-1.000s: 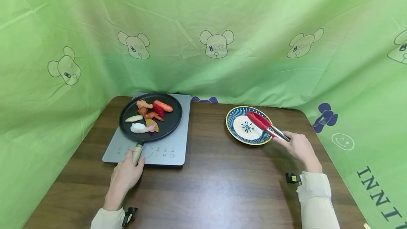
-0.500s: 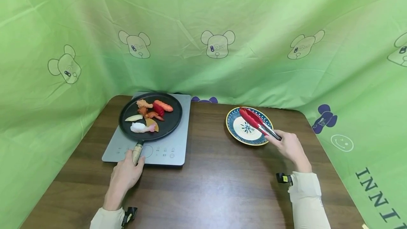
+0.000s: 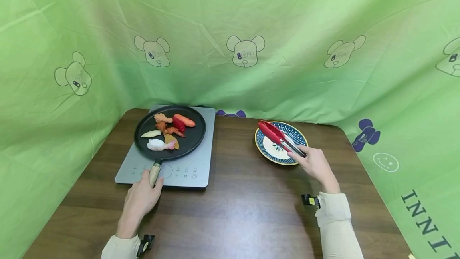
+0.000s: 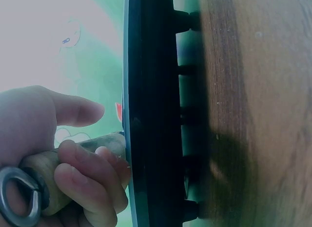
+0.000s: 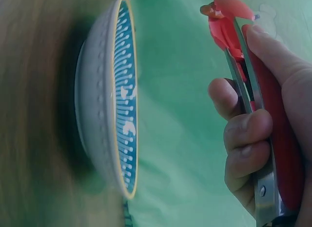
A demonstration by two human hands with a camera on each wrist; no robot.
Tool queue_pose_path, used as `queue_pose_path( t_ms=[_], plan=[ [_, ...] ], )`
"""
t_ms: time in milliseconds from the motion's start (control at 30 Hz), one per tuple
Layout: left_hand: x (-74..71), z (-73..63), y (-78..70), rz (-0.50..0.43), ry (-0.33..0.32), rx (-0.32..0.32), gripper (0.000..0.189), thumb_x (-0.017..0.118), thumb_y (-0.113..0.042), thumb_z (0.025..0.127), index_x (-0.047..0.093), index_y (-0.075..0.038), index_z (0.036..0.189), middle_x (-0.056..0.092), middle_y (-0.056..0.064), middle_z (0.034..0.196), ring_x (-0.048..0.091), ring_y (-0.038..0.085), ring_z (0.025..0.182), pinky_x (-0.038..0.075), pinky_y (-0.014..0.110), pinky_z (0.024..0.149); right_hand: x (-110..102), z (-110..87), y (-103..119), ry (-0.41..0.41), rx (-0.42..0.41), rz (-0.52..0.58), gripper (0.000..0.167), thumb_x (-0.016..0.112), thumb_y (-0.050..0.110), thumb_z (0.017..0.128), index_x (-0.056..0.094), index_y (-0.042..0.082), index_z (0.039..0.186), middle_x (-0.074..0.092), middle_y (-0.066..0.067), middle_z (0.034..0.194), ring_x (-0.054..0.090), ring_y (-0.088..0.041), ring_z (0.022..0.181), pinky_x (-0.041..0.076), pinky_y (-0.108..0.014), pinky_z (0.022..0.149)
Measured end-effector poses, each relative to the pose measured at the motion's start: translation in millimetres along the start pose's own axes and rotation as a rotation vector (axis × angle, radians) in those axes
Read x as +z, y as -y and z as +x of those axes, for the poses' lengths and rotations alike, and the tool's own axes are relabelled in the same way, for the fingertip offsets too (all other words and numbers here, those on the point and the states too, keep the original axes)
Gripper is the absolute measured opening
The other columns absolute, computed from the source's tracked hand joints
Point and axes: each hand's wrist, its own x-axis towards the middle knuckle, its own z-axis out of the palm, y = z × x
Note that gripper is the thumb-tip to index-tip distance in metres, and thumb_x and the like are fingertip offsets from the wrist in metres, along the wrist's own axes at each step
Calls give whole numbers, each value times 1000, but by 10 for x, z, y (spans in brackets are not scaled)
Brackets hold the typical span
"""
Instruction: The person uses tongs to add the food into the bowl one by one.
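My left hand (image 3: 141,197) grips the wooden handle (image 3: 154,174) of a black frying pan (image 3: 192,141). Its fingers curl round the handle in the left wrist view, where a metal ring (image 4: 20,196) hangs at the end. Several toy foods lie in the pan, among them a white shrimp with a pink tail (image 3: 156,144) and a red piece (image 3: 178,123). With my right hand (image 3: 316,167) I hold red-tipped tongs (image 3: 272,132) above a blue-patterned plate (image 3: 264,151). A small orange-brown piece (image 5: 210,11) pokes out between the tong tips; its kind is mostly hidden.
The pan sits on a grey induction cooktop (image 3: 134,163) at the left of the brown wooden table (image 3: 230,195). A green curtain (image 3: 201,79) with bear prints hangs behind and along both sides.
My right hand has carried the tongs leftward across the plate, so their tips are now over its far-left rim. The left hand, pan and plate stay put.
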Motion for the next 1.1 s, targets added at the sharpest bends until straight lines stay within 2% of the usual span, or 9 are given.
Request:
queue_pose_path(
  t_ms=[400,467,633,833,967,1100],
  plan=[
    [21,9,-3,2,-7,1,59,45,-45,95,33,5,125,48,15,72,47,26,54,34,37,46,101,89,204,3,-54,48,44,69,39,86,69,3,111,65,-9,80,53,-22,69,43,-39,67],
    [22,9,-2,4,-10,3,59,45,-44,95,33,5,125,48,15,72,47,26,54,34,37,46,117,104,227,0,-70,50,39,69,38,85,71,5,107,64,-7,78,52,-21,69,43,-38,67],
    [18,2,-4,8,-10,0,59,45,-44,95,33,5,126,48,15,72,47,26,54,35,37,46,151,134,311,10,-105,82,26,69,35,86,71,9,92,54,1,63,47,-16,61,39,-33,59],
    [4,-2,-10,5,-8,4,61,44,-45,95,33,6,126,48,16,73,47,27,55,35,37,47,216,201,450,-3,-175,90,20,70,32,86,69,12,85,42,9,54,42,-13,56,35,-30,54],
    [12,-3,-6,5,-7,0,60,45,-45,95,33,6,125,48,16,73,47,27,55,35,37,47,268,261,555,-4,-222,113,16,71,30,85,69,15,83,43,10,55,42,-12,56,34,-28,53],
    [12,-8,-3,5,-3,-4,61,44,-46,95,33,6,125,47,16,73,47,27,55,35,37,47,328,311,682,28,-222,144,16,71,32,85,70,16,86,51,9,61,45,-12,59,37,-28,55]
  ],
)
